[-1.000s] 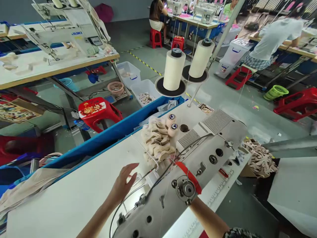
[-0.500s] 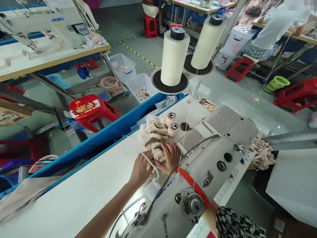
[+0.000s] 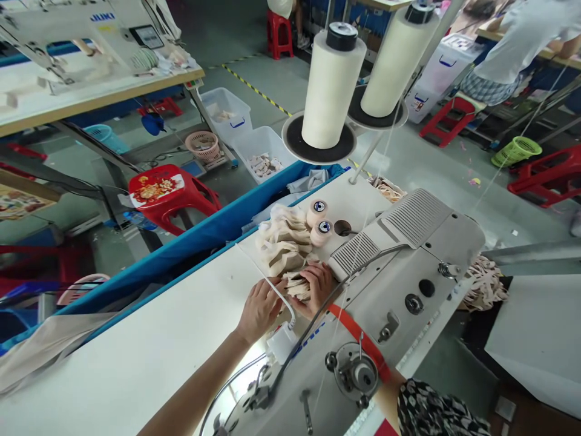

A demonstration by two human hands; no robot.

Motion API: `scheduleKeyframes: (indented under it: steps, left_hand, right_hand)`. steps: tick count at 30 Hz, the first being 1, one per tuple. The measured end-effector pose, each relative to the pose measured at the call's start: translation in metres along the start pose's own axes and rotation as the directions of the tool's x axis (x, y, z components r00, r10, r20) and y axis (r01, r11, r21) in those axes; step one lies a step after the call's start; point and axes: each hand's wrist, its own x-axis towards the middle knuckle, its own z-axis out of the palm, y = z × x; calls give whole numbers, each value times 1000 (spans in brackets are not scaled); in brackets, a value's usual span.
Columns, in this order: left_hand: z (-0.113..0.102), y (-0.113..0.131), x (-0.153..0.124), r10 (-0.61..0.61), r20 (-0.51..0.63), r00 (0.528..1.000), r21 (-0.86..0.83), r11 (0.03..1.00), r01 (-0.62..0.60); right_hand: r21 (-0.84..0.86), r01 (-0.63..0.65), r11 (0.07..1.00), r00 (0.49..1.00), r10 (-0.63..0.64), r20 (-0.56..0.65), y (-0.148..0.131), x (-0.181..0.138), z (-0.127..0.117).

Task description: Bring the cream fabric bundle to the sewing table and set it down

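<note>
A heap of beige fabric pieces [image 3: 281, 242] lies on the white table [image 3: 136, 357] behind the grey sewing machine [image 3: 390, 284]. My left hand [image 3: 259, 309] rests at the heap's near edge, fingers curled on a small stack of the pieces [image 3: 297, 286]. My right hand [image 3: 320, 284] reaches round the machine's back and grips the same stack from the right. Two small thread bobbins [image 3: 320, 221] stand just beyond the heap.
Two large cream thread cones [image 3: 333, 85] stand on a stand above the machine. A blue rail [image 3: 190, 248] edges the table's far side. Red stools [image 3: 163, 194], white bins [image 3: 263, 154] and other workers at tables fill the floor beyond.
My left hand went from hovering open over the table to the heap. My right hand came round the machine. Both now close on a small stack, drawn slightly toward me.
</note>
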Motion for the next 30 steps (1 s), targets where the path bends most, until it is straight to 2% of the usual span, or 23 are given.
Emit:
scheduleKeyframes:
  steps: [2,4,9,11,13,15,16,18,20,22,26,30]
  left_hand:
    - [0,0,1,4,10,1000,5,1000,-4]
    - [-2,0,1,-2,15,1000,10,1000,2]
    - [-21,-1,-4,-2,7,1000,-43,999,3]
    - [-39,-7,-2,4,-84,996,-74,997,-10]
    - [-58,-18,10,-51,-252,966,-87,996,30]
    - [-72,-29,34,-153,-366,918,-94,987,127]
    - [-75,-34,50,-191,-372,908,-91,981,169]
    - [-72,-41,83,-194,-288,938,-59,981,185]
    - [-58,-43,112,-160,-163,974,12,986,164]
    - [-41,-41,131,-167,-84,982,90,981,174]
    - [-16,-38,140,-236,-48,971,201,949,241]
    - [-18,-39,135,-168,-44,985,210,962,174]
  right_hand:
    - [-45,32,998,980,-40,-196,3,5,3]
    - [-82,75,994,942,-98,-320,5,9,4]
    - [-96,144,985,930,-167,-326,4,18,-1]
    - [-99,156,983,931,-179,-318,4,22,-3]
    - [-99,165,981,939,-187,-289,5,26,-3]
    - [-91,172,981,948,-190,-256,6,29,-2]
    - [-82,170,982,951,-185,-248,7,30,-1]
    - [-60,164,985,950,-174,-257,8,31,1]
    - [-48,164,985,946,-171,-276,9,30,2]
    - [-58,171,984,941,-181,-286,10,29,3]
    - [-80,176,981,936,-192,-296,12,28,4]
    - [-95,193,977,931,-212,-295,14,29,4]
